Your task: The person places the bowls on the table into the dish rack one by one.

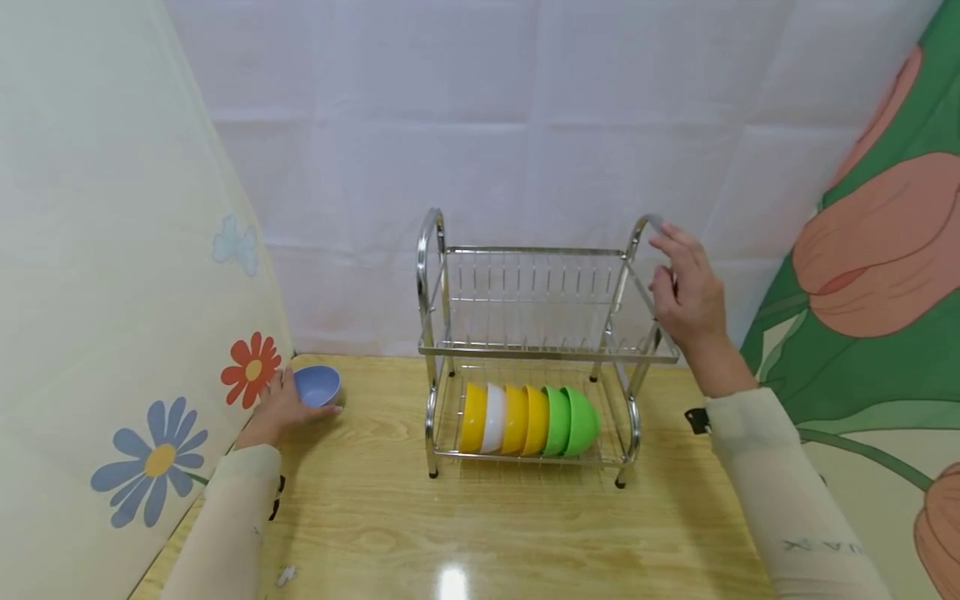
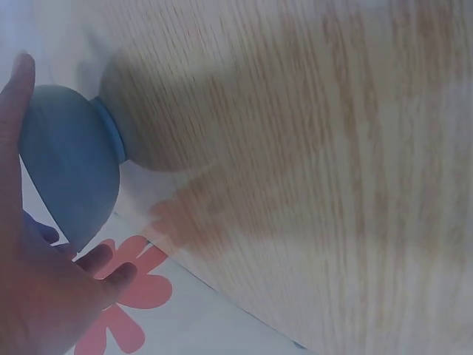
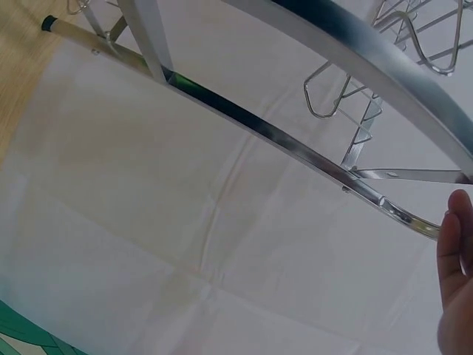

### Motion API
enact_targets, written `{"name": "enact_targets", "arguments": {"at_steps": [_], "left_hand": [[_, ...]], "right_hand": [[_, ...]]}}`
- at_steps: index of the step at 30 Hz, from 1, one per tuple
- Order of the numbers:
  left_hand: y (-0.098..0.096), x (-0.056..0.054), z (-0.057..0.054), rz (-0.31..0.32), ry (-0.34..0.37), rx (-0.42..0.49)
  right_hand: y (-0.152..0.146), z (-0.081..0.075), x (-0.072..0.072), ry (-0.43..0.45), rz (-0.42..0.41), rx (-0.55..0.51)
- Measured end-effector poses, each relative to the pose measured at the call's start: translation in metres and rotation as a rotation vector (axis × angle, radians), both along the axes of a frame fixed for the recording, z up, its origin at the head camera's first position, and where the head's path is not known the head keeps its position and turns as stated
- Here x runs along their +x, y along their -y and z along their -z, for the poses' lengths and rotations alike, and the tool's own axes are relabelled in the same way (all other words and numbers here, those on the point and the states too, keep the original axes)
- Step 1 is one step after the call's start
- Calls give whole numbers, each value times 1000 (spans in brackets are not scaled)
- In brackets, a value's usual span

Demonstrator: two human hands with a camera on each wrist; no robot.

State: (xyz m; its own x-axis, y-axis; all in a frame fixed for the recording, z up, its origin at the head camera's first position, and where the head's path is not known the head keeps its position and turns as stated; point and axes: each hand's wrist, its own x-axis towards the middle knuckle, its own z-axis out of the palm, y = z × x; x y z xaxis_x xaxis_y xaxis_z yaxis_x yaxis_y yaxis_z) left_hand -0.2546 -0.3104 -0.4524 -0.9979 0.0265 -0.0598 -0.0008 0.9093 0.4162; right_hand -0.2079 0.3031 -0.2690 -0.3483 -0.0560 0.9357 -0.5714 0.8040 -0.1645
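A small blue bowl (image 1: 318, 386) stands on the table at the far left, against the flowered side panel. My left hand (image 1: 287, 408) is spread around it, thumb along the near side and fingers by the left rim. In the left wrist view the bowl (image 2: 74, 159) sits between thumb and fingers, its foot towards the table; firm contact cannot be made out. At the two-tier metal dish rack (image 1: 547, 354), my right hand (image 1: 688, 287) has its fingertips at the top of the right-hand handle. In the right wrist view the fingers (image 3: 449, 251) are beside the curved rail.
Yellow bowls (image 1: 472, 417), a white bowl (image 1: 494, 418) and green bowls (image 1: 581, 423) stand on edge in a row on the lower tier. Wire slots line the upper tier. A white cloth (image 1: 487, 167) hangs behind, and a tulip-patterned panel (image 1: 877, 250) borders the right.
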Motion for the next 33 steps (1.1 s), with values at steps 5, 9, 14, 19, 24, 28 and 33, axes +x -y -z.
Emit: {"name": "enact_targets", "arguments": {"at_steps": [5, 9, 14, 19, 24, 28, 33], "left_hand": [[0, 4, 6, -3, -21, -10], [-1, 4, 11, -28, -24, -10], [-5, 3, 13, -49, -12, 6], [-5, 4, 14, -66, -18, 17], [-5, 3, 16, -67, -45, 29], [-5, 2, 15, -65, -44, 28], [-5, 3, 14, -61, -36, 26]], "right_hand": [[0, 1, -1, -5, -6, 3], [0, 0, -2, -7, -7, -7], [0, 0, -1, -14, -5, -11], [0, 1, 0, -7, 1, -8], [-1, 1, -1, -9, 5, -14], [-1, 1, -1, -8, 5, -17], [0, 1, -1, -10, 3, -22]]}}
